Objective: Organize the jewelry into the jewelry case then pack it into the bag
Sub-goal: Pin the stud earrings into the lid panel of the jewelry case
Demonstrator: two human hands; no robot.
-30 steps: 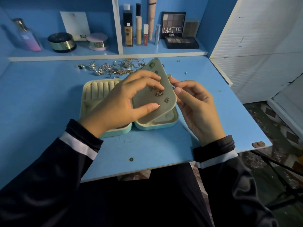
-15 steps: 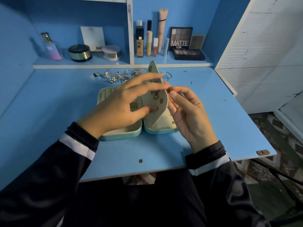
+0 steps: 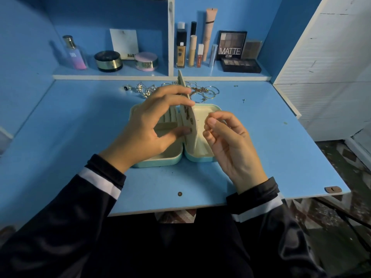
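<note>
Jewelry case (image 3: 160,162) open on blue desk (image 3: 80,121), middle flap (image 3: 190,135) pinched upright by fingers of left hand (image 3: 148,127) and hiding part of loose jewelry (image 3: 206,91) behind, right hand (image 3: 230,147) fingers curled together just beside, hold unclear, cosmetics (image 3: 181,51) on shelf (image 3: 128,74).

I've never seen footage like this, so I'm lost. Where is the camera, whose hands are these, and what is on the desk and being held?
No machine here: a person wears a camera on the head, looking down at their own two hands. The picture is taken from there. On the blue desk lies an open case, with a pile of loose jewelry behind it. The left hand holds the case's middle flap upright; small pieces sit on it. The right hand hovers beside it, fingertips pinched together; whether they hold anything is too small to tell. At the back, cosmetics stand on the shelf.
</note>
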